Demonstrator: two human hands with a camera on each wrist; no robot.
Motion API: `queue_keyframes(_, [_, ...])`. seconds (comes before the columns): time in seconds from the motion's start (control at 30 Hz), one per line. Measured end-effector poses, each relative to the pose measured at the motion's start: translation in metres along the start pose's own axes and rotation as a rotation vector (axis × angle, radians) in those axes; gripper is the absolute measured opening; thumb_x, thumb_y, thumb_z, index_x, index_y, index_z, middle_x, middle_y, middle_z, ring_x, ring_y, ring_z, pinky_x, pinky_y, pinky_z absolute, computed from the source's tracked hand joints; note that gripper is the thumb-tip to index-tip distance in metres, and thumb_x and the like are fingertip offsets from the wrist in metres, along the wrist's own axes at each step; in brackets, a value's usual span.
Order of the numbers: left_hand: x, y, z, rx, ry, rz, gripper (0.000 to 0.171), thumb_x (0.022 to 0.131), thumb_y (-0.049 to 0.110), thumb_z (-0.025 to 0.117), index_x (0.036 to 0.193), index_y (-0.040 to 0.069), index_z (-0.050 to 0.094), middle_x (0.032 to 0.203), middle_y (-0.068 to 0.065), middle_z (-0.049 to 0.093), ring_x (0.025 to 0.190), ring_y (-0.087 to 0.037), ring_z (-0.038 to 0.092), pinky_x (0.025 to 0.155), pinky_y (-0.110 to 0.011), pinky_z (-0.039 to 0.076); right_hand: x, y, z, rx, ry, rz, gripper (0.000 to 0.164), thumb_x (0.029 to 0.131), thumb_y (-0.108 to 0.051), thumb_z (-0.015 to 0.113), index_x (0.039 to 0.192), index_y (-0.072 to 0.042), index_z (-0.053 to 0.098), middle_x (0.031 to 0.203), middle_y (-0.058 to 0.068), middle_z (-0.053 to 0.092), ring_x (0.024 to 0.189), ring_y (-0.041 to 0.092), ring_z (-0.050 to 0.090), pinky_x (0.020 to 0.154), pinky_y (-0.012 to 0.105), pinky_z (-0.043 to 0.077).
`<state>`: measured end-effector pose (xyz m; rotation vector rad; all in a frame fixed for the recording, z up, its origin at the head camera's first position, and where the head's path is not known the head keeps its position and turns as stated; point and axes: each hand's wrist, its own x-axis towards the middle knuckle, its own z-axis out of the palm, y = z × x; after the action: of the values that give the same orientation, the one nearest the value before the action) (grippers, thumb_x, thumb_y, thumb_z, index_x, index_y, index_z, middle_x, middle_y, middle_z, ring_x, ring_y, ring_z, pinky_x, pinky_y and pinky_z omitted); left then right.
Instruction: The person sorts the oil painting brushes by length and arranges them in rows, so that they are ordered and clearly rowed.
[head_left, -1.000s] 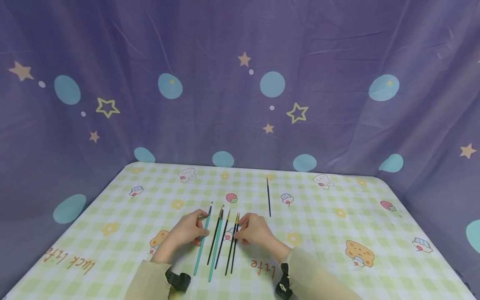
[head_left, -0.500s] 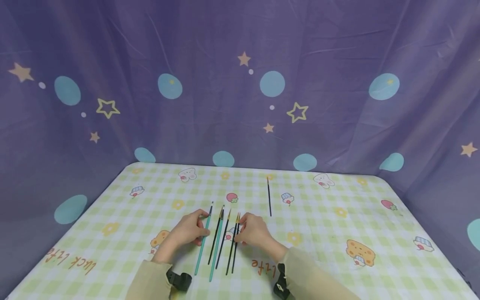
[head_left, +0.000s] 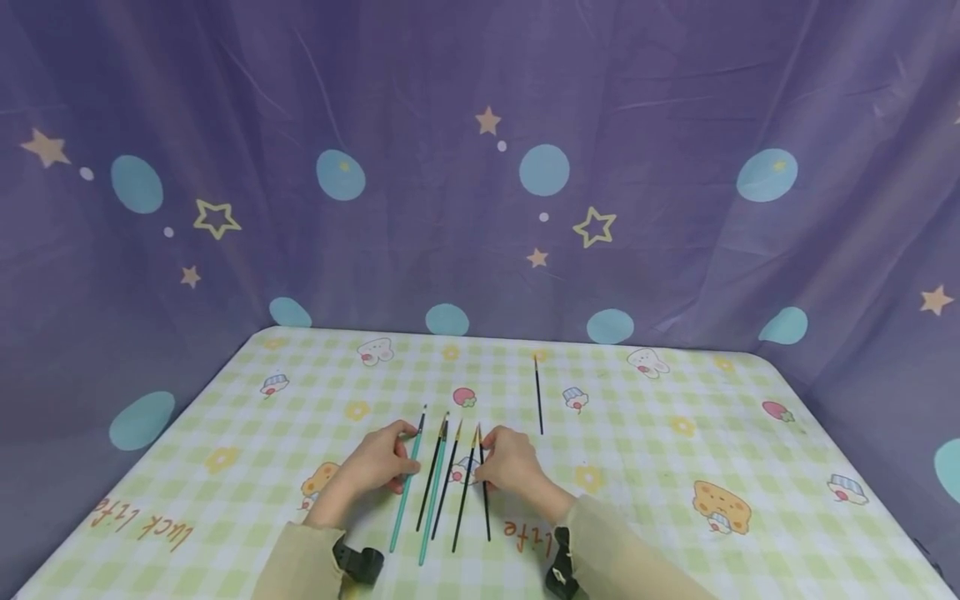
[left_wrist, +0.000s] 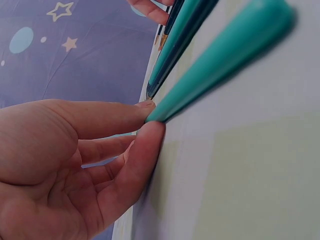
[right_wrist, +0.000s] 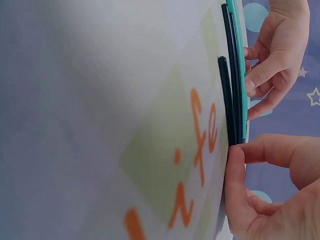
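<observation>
My left hand (head_left: 375, 458) pinches the leftmost paintbrush (head_left: 400, 515), teal-handled, between thumb and finger. In the left wrist view that teal handle (left_wrist: 225, 60) runs toward the camera. My right hand (head_left: 512, 462) pinches a black paintbrush (head_left: 486, 510), the rightmost of the row, near its upper part. The right wrist view shows its dark handle (right_wrist: 226, 95) leading to my thumb and fingertip. Between the hands lie a second teal paintbrush (head_left: 430, 521) and several black ones, including one (head_left: 462, 510) beside my right fingers. All bristles point away from me.
A lone black paintbrush (head_left: 538, 400) lies farther back, right of the row. Under everything is a table with a green checked cloth (head_left: 630, 533) printed with cartoons. A purple curtain (head_left: 450, 250) hangs behind the table's far edge.
The near end of the rightmost black paintbrush has swung to the right, widening the gap to its neighbour, with my right hand on it. My left hand has stayed in place.
</observation>
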<state>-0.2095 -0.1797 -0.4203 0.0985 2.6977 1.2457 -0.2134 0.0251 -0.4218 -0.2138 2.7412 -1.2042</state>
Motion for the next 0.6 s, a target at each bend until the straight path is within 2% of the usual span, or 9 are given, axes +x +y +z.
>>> queue_keyframes(0.1, [0.000,0.000,0.000,0.001,0.003,0.001,0.048,0.079,0.004,0.066,0.124,0.001,0.048,0.067,-0.007,0.051,0.043,-0.017,0.053,0.045,-0.028,0.046,0.000,0.000,0.000,0.017,-0.009,0.007,0.032,0.066,0.000,0.073,0.093,0.000,0.056,0.058,0.001,0.057,0.043,0.012,0.055,0.045,0.022,0.047])
queue_keyframes(0.33, [-0.001,-0.001,0.002,0.004,0.000,0.001,0.048,0.079,0.004,0.066,0.124,0.001,0.048,0.067,-0.007,0.051,0.043,-0.017,0.053,0.044,-0.028,0.044,0.000,0.005,-0.003,0.136,-0.045,0.063,0.031,0.066,-0.001,0.073,0.093,0.001,0.057,0.065,0.004,0.059,0.048,0.014,0.057,0.047,0.025,0.050])
queue_keyframes(0.47, [-0.001,-0.001,0.002,0.010,0.005,-0.001,0.048,0.079,0.004,0.066,0.123,0.001,0.048,0.067,-0.007,0.051,0.043,-0.017,0.053,0.044,-0.028,0.044,0.001,0.007,-0.009,0.180,-0.077,0.059,0.030,0.067,-0.001,0.071,0.094,0.001,0.058,0.064,0.005,0.060,0.049,0.014,0.057,0.049,0.026,0.050])
queue_keyframes(0.6, [-0.001,0.000,0.001,0.006,0.007,0.001,0.048,0.079,0.004,0.066,0.123,0.001,0.048,0.067,-0.007,0.051,0.043,-0.017,0.053,0.044,-0.028,0.044,0.004,0.012,-0.017,0.287,-0.120,0.052,0.030,0.067,0.001,0.066,0.096,0.004,0.058,0.066,0.006,0.061,0.049,0.012,0.057,0.051,0.026,0.052])
